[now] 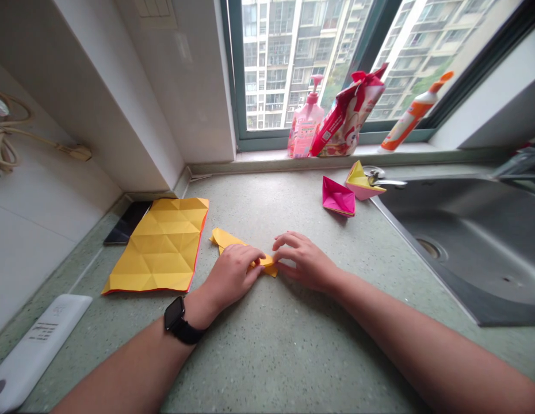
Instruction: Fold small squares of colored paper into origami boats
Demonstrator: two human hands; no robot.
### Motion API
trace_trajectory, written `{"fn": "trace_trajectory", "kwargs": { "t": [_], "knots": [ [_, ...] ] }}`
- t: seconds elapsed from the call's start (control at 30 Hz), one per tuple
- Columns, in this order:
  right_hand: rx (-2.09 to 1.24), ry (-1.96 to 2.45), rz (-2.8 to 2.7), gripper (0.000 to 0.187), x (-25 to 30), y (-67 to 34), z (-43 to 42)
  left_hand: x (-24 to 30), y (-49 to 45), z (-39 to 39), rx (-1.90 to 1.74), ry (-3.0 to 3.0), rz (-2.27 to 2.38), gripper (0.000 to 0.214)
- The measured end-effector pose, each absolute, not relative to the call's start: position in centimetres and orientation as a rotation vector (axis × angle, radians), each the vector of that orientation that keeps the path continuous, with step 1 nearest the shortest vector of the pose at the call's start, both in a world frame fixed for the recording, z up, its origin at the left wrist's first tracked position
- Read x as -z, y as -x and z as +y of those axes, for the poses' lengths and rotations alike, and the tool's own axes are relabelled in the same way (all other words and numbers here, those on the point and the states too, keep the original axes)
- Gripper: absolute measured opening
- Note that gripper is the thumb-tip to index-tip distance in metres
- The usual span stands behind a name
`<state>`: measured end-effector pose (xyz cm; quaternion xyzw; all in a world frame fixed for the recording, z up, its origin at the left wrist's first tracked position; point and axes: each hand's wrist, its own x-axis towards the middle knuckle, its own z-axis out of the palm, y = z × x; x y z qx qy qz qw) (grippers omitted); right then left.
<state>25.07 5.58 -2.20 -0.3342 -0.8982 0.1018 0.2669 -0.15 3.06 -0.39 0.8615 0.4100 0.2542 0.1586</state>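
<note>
A folded piece of yellow paper [228, 237] lies on the speckled counter in front of me. My left hand [237, 267] is closed on its middle, thumb and fingers pinching it and hiding much of it. At the paper's right end is my right hand [300, 260], its thumb and index fingertips closed on the tip while the other fingers curl above. Left of my hands, creased yellow sheets [164, 244] with a red edge lie spread out. Beyond my right hand stand a magenta paper boat [337, 198] and a yellow-and-pink paper boat [366, 183].
A steel sink [466, 230] with a tap [386, 183] is at the right. A dark phone-like slab [127, 223] lies partly under the sheets. A white oblong device [43, 345] is at the left edge. A pump bottle [305, 126], a red bag [349, 118] and an orange-and-white bottle [409, 121] line the windowsill.
</note>
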Motion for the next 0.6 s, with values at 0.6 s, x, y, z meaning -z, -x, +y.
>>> {"fn": "trace_trajectory", "kwargs": {
  "t": [0.6],
  "knots": [
    [-0.372, 1.125, -2.348, 0.012, 2.84, -25.28, 6.55, 0.86, 0.51, 3.44, -0.655, -2.441, 1.016, 0.021]
  ]
}}
